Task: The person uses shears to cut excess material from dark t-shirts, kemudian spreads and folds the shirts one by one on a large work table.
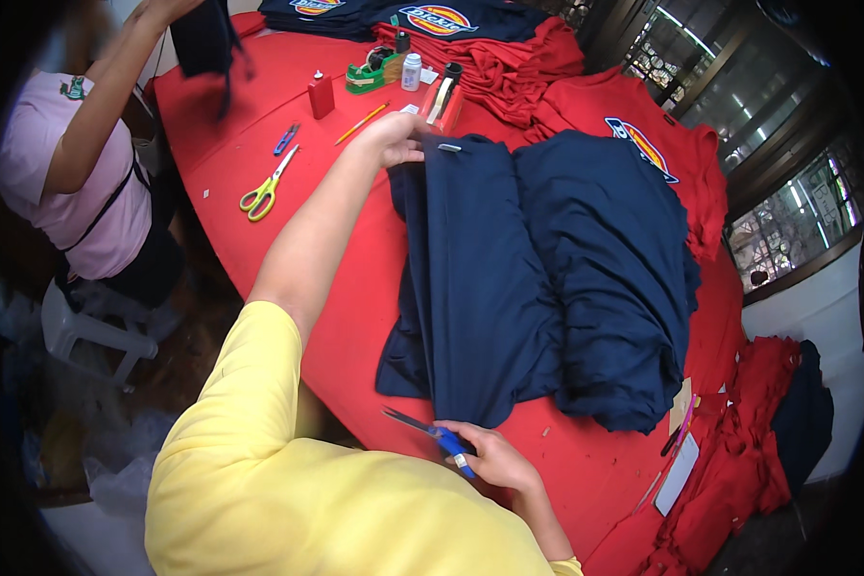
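A folded navy blue garment (480, 278) lies on the red-covered table in front of me. My left hand (396, 141) reaches to its far left corner and pinches the edge of the cloth, beside a small white label. Down at the near end, my right hand (494, 455) grips blue-handled scissors (450, 445), their dark blades pointing left and slightly parted. The fingertips of that hand are close to the garment's near corner; whether they touch it I cannot tell. A bulky pile of navy garments (610, 278) lies against the right side of the cloth.
On the table (250, 250) are yellow-handled scissors (259, 200), a blue cutter (285, 139), a pencil (361, 125), a red bottle (322, 96), a white bottle (411, 73) and tape dispensers (370, 73). Red garments (490, 82) are heaped behind. Another person (86, 182) holds dark cloth at left.
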Available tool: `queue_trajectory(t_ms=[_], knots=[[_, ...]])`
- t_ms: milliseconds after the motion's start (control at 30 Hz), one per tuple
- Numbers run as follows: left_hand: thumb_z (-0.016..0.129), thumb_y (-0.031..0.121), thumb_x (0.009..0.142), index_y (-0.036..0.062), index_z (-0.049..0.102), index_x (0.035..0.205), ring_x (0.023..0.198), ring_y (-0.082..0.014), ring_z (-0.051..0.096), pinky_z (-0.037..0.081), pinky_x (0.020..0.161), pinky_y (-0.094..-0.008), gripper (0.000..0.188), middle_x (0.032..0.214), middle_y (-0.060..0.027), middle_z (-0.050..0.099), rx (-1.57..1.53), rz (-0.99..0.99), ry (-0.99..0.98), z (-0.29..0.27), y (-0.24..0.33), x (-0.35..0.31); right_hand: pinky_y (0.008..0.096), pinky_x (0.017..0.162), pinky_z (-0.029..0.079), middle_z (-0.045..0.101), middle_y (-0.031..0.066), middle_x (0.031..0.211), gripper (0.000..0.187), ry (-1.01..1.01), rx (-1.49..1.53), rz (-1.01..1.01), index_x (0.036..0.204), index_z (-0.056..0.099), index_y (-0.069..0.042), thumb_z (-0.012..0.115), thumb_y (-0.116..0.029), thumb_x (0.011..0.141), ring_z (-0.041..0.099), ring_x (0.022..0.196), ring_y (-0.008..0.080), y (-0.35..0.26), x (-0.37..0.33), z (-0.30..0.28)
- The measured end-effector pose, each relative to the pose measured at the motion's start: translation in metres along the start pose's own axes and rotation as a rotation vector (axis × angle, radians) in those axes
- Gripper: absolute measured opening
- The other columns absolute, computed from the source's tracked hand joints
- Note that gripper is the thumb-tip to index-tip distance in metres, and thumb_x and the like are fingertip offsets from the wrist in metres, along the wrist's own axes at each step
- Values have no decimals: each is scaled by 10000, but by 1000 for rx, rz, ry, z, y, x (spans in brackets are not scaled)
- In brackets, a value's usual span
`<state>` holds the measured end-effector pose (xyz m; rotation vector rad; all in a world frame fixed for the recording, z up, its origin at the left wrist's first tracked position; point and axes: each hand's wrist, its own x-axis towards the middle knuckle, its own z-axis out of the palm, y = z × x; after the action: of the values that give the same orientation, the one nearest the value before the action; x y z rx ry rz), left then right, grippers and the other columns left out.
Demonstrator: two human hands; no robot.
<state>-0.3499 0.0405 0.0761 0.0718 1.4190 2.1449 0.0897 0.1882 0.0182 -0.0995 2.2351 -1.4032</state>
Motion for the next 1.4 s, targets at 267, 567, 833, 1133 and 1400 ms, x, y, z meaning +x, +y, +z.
queue_trajectory(t_ms=[267,567,833,1133,1400], knots=[[473,129,917,-9,418,1247,1321,-364,309,281,1058,-613,363,1400,-190,310,-33,-34,-38,13,7,-2,204,718,449,516,-3,815,660,12,738,115,1342,475,-4,720,56,732,517,741,73,32,-16,-23],[550,90,861,-66,290,1347,1377,-397,209,240,1064,-632,573,1486,-224,142,-90,-14,-98,1,-1,8,178,672,412,522,-28,806,673,68,895,95,1350,449,2,733,20,740,507,714,43,52,-19,-20],[499,114,925,-8,432,1271,1271,-321,400,394,983,-566,373,1408,-194,336,-14,11,-40,3,-9,6,187,707,441,532,-25,808,672,62,915,111,1343,458,-10,740,22,734,534,732,55,47,-16,-18],[588,163,911,96,620,985,693,-118,598,487,661,-304,105,818,5,640,318,168,263,-7,-10,23,200,720,471,558,21,832,661,53,881,111,1318,476,4,736,61,713,561,751,76,35,-9,-16],[661,314,791,25,697,937,854,-365,635,510,796,-403,325,790,-161,658,1510,317,285,28,20,49,201,722,459,569,-18,853,604,260,950,25,1289,516,-52,745,18,734,559,768,60,0,-15,-33]])
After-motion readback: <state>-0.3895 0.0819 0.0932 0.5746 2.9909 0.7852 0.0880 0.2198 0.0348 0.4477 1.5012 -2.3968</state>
